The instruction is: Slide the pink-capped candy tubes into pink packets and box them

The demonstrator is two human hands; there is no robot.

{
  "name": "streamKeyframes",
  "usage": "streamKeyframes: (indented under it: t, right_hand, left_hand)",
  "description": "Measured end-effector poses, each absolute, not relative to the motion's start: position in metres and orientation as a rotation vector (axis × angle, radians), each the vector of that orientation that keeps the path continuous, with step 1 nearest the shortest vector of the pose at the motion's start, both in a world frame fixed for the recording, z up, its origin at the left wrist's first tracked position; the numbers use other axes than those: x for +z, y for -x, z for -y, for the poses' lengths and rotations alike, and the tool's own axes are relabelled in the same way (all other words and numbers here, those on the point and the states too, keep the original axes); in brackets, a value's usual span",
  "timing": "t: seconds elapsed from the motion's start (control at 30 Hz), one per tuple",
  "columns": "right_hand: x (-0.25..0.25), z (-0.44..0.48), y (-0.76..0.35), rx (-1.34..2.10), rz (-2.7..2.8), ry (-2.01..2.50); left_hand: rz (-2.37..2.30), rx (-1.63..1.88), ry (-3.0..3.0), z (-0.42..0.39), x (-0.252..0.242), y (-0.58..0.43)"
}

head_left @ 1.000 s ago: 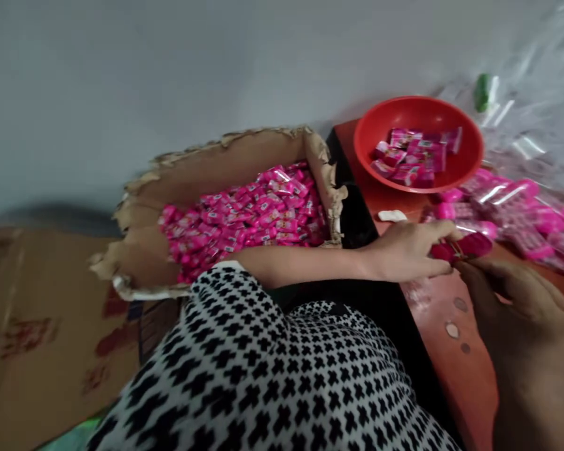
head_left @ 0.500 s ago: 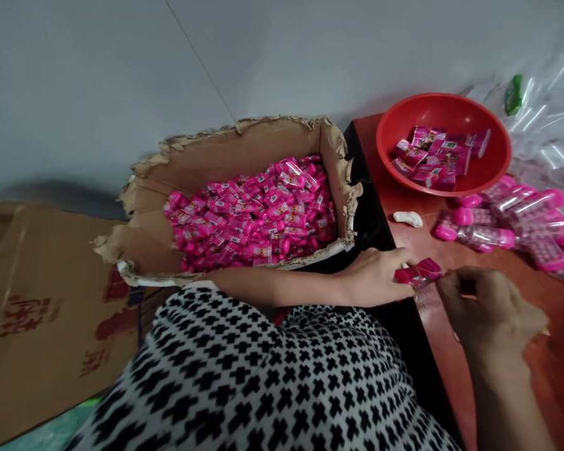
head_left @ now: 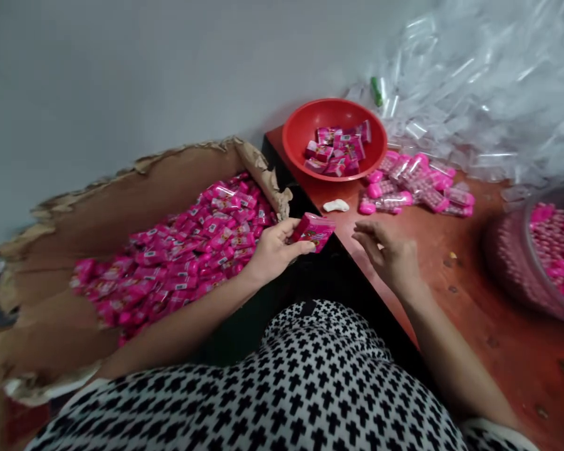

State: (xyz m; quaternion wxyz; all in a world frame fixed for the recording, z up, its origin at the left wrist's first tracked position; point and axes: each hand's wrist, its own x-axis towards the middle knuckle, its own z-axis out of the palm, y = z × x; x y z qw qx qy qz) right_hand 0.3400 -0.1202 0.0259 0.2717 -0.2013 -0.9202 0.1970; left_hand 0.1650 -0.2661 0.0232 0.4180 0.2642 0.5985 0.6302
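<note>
My left hand (head_left: 273, 250) grips a stack of pink wrapped candy packets (head_left: 313, 230) over the near edge of the red-brown table (head_left: 489, 313). My right hand (head_left: 389, 255) hovers just right of the packets with fingers apart and nothing in it. To the left, a torn cardboard box (head_left: 122, 200) lies heaped with several more pink packets (head_left: 183, 250). A red bowl (head_left: 296, 134) at the table's far corner holds a few packets.
Filled clear tubes with pink caps (head_left: 413, 185) lie right of the bowl. Behind them is a pile of empty clear tubes (head_left: 474, 106). A clear jar of pink pieces (head_left: 549, 250) stands at the right edge. A small white scrap (head_left: 336, 205) lies near the bowl.
My left hand has lifted the packets off the table and drawn them left toward the box. My right hand has let go and opened. The view swung right, revealing the jar.
</note>
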Motion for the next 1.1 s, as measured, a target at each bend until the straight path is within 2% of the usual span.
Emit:
streamKeyframes:
  t: [0.13, 0.27, 0.57, 0.77, 0.97, 1.1]
  right_hand:
    - [0.049, 0.121, -0.334, 0.311, 2.376, 0.292]
    - [0.044, 0.124, -0.33, 0.168, 2.302, 0.212]
    - [0.028, 0.121, -0.334, 0.209, 2.174, 0.346]
    - [0.032, 0.117, -0.337, 0.428, 2.14, 0.449]
    - [0.03, 0.12, -0.336, 0.287, 2.116, 0.551]
    - [0.03, 0.126, -0.335, 0.332, 2.157, 0.639]
  left_hand:
    - [-1.544, 1.555, -0.778, 0.254, 0.025, -0.172]
    - [-1.544, 1.531, -0.801, 0.243, 0.026, -0.183]
    - [-1.502, 1.541, -0.754, 0.225, 0.032, -0.198]
    - [-1.53, 1.512, -0.805, 0.221, 0.034, -0.201]
    - [-1.434, 1.537, -0.599, 0.215, 0.033, -0.207]
    - [-1.368, 1.534, -0.484, 0.212, 0.03, -0.208]
